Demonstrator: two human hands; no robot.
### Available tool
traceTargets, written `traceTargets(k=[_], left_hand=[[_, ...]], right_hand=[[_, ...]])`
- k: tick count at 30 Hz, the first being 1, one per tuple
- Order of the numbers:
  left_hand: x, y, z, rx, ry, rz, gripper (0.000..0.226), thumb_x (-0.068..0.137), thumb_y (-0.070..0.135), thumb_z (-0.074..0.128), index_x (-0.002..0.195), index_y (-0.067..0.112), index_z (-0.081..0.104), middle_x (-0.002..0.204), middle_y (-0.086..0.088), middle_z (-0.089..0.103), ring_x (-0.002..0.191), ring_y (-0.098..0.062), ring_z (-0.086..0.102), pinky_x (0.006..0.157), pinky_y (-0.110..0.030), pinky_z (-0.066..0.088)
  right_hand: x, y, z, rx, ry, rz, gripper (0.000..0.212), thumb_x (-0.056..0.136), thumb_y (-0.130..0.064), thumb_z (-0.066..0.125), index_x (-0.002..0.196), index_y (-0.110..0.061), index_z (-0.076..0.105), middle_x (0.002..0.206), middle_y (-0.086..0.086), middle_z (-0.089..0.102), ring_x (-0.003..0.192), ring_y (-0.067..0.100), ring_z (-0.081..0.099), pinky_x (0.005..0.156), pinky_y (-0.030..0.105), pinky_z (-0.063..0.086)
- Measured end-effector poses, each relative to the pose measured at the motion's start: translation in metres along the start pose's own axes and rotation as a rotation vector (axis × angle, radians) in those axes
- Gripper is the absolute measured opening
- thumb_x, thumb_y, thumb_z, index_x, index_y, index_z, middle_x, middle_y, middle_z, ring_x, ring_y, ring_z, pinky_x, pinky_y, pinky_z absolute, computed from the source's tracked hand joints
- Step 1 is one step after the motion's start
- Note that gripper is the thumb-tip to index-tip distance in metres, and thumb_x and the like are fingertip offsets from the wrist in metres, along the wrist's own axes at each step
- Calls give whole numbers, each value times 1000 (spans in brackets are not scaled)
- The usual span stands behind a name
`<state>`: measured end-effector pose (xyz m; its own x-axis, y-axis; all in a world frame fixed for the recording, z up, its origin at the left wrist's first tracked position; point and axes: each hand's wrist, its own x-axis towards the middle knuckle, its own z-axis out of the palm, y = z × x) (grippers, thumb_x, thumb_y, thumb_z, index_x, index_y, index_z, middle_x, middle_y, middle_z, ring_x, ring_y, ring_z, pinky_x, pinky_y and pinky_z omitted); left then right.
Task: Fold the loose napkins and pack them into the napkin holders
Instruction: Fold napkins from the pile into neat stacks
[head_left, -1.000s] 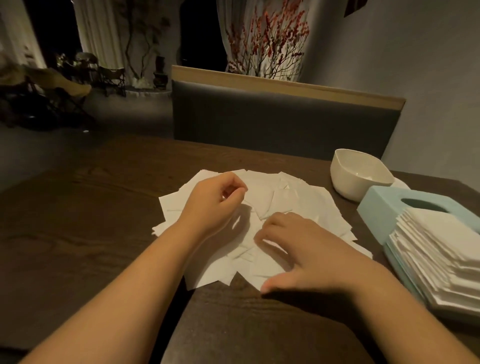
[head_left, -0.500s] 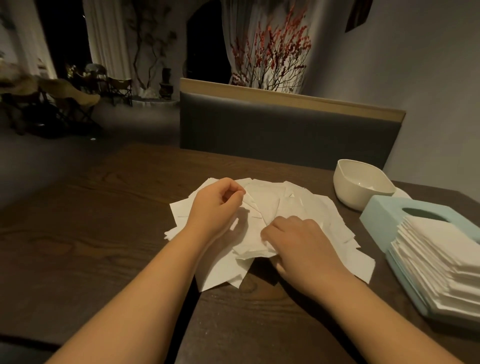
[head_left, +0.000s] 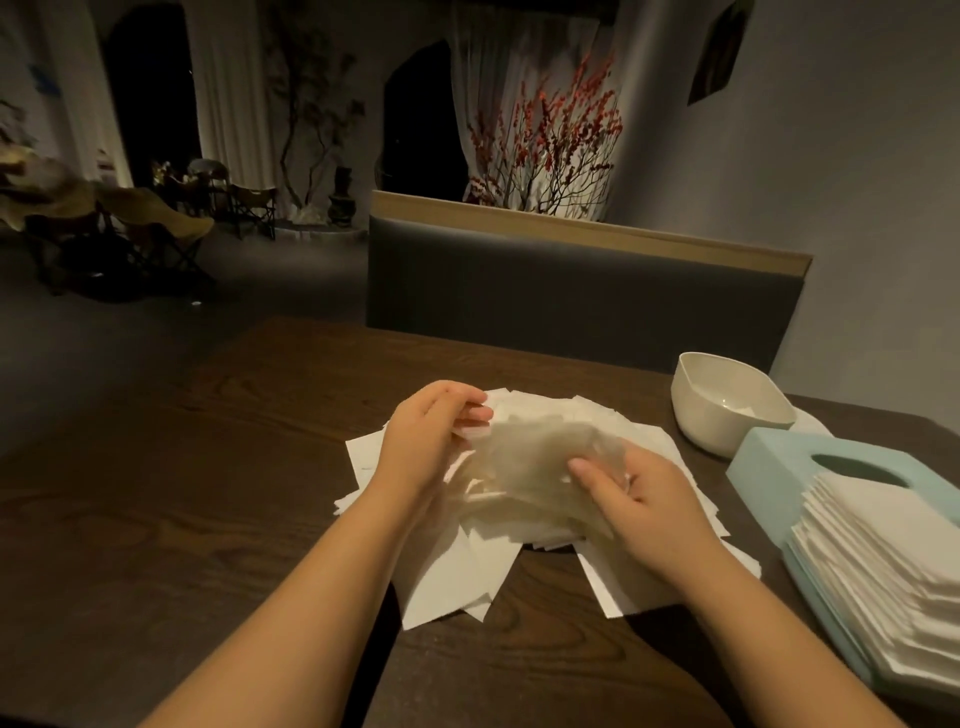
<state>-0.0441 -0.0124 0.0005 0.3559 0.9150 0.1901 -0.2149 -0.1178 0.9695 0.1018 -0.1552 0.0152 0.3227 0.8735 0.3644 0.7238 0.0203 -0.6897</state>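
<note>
i've got one napkin (head_left: 524, 457) lifted off the loose pile (head_left: 452, 577), which sits just left of the pale blue napkin holder (head_left: 769, 467). my left hand (head_left: 426, 447) pinches the napkin's far left corner between thumb and fingers; my right hand (head_left: 644, 499) curls onto its near right side, so the two hands are apart with the sheet stretched between them. the napkin is blurred, so i can't tell how many layers i'm holding.

its long axis runs from the far left corner down towards the holder side, tilted, with the sheet slanting up off the pile rather than lying flat.

to fold it well, i think i should check that only one ply came up, keep the sheet taut, then bring one edge over to meet the opposite one squarely before pressing the crease. a loose grip would probably let the thin paper sag and crease crooked.

the holder lies on its side with a thick stack of folded napkins (head_left: 883, 551) already fanning out of it. a white bowl (head_left: 727, 415) stands just behind the holder on the dark wooden table (head_left: 208, 493).
</note>
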Motion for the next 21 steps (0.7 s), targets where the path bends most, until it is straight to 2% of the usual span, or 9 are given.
traceTargets(k=[4,6,8,11,14,16,19,21], left_hand=[[0,6,1,-211,-36,-160,42,107,33,38,104,8,72,101,-11,76,100,-28,70,87,-38,56],[-2,12,3,-365,-100,-283,55,106,47,31,118,8,67,112,-13,75,105,-28,71,92,-40,56],[-9,18,6,-484,-177,-413,65,102,59,29,125,9,63,120,-15,72,109,-33,70,95,-46,56],[-17,21,12,-509,-235,-506,73,96,68,33,131,10,60,121,-16,71,105,-35,72,81,-46,62],[-20,20,15,-521,-228,-487,59,97,56,45,125,9,65,107,-16,75,89,-31,76,62,-37,63],[-18,18,13,-532,-227,-473,55,98,52,48,121,8,70,107,-18,75,87,-31,76,64,-38,63],[-9,12,6,-402,-253,-471,55,94,54,50,109,7,77,110,-17,74,93,-30,74,72,-38,62],[-8,13,2,-309,-396,-527,53,83,54,64,102,7,75,93,-14,73,81,-24,70,64,-30,59]], right_hand=[[15,-6,-16,424,153,252,8,94,-35,60,98,-33,66,91,-11,73,90,9,67,72,25,51],[23,-7,-23,587,170,331,15,91,-35,64,103,-28,69,95,-5,76,94,18,69,78,36,55],[28,-11,-28,690,137,393,20,89,-33,66,106,-23,69,94,-1,77,92,24,71,75,41,55],[32,-13,-27,650,47,463,18,89,-28,69,104,-18,65,86,0,76,82,22,72,70,38,56],[34,-4,-24,482,20,507,28,89,-39,69,110,-21,63,101,0,73,94,22,67,84,42,54],[31,1,-25,381,-31,489,28,93,-41,64,117,-26,63,105,-4,72,97,19,66,81,37,50],[27,4,-35,368,-140,438,21,95,-35,61,115,-31,64,95,-12,76,90,13,73,82,34,54],[26,5,-42,343,-211,411,19,93,-33,63,112,-32,66,94,-14,76,92,11,73,88,38,56]])
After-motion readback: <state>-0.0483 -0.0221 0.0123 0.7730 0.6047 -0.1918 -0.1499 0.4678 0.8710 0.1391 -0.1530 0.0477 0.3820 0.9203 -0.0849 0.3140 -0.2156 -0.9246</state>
